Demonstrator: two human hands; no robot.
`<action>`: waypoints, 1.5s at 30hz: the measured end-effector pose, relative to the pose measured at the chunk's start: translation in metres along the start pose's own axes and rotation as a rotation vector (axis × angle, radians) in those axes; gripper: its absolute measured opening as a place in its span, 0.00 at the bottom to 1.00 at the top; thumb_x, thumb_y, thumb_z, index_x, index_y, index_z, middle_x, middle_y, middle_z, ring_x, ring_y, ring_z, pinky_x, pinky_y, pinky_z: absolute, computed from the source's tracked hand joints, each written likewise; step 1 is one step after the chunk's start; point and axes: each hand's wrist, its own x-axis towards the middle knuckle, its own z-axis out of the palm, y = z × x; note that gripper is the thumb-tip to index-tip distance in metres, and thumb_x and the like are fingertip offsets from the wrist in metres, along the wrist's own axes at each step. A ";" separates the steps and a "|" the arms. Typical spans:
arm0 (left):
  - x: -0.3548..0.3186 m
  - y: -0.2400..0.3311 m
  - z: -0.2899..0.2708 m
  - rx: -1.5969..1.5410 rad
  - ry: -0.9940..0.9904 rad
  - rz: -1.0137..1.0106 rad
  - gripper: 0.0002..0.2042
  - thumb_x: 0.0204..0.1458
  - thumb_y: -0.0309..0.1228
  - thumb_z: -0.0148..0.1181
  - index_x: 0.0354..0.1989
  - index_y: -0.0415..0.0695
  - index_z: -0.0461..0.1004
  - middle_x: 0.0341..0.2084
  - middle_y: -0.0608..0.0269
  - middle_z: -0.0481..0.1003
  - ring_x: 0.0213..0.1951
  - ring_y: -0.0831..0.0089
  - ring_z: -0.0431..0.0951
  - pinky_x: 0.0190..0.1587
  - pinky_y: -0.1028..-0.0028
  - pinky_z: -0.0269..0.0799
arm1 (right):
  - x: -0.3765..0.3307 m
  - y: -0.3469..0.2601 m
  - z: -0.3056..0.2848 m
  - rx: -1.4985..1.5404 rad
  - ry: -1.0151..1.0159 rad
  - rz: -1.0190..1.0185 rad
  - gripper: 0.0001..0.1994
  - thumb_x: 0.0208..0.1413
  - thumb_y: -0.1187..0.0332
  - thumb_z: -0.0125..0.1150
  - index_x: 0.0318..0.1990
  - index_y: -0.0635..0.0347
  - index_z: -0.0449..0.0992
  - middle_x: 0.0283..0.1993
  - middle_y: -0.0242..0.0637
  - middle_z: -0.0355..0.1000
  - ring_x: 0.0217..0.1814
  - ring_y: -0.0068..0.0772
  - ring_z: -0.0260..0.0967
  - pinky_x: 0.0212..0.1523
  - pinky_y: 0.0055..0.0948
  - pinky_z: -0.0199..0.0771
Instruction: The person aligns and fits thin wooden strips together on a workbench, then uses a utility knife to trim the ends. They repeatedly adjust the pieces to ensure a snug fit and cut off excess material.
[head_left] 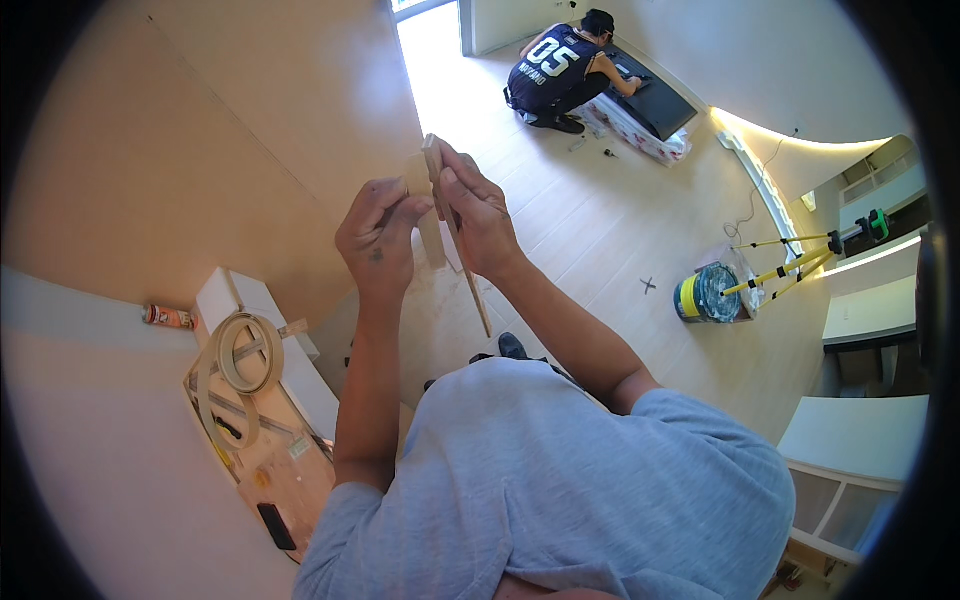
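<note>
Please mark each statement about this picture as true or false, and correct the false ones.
1. Both hands hold a thin wooden strip. True.
2. The left hand is resting on the floor. False: it is raised, at the strip beside the right hand.
3. Another person crouches at a dark panel farther back. True.
4. The tripod has red legs. False: they are yellow.
5. Coils of edge banding lie to the person's left. True.

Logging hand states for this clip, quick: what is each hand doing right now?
Left hand: fingers pinched on the beige edge strip.
Right hand: closed on the thin wooden slat, held up in front.
</note>
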 end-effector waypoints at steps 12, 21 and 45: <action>-0.002 -0.028 0.004 -0.251 0.049 -0.060 0.06 0.56 0.14 0.68 0.41 0.32 0.82 0.37 0.66 0.80 0.38 0.81 0.76 0.41 0.79 0.74 | -0.003 0.006 0.009 0.061 -0.010 0.010 0.21 0.76 0.67 0.52 0.73 0.62 0.69 0.54 0.25 0.64 0.57 0.15 0.65 0.58 0.20 0.68; -0.002 -0.019 0.004 -0.172 0.093 -0.125 0.03 0.59 0.17 0.68 0.40 0.33 0.81 0.33 0.68 0.79 0.36 0.82 0.75 0.41 0.79 0.73 | -0.004 0.014 0.010 0.041 -0.028 0.001 0.21 0.76 0.68 0.52 0.71 0.64 0.69 0.54 0.27 0.64 0.59 0.16 0.65 0.61 0.21 0.67; -0.002 -0.007 0.001 -0.355 0.206 -0.375 0.02 0.57 0.14 0.67 0.36 0.32 0.82 0.30 0.65 0.79 0.33 0.79 0.76 0.39 0.77 0.74 | 0.000 0.018 0.004 -0.002 -0.112 0.046 0.20 0.74 0.71 0.55 0.69 0.68 0.71 0.57 0.28 0.65 0.63 0.20 0.68 0.65 0.22 0.68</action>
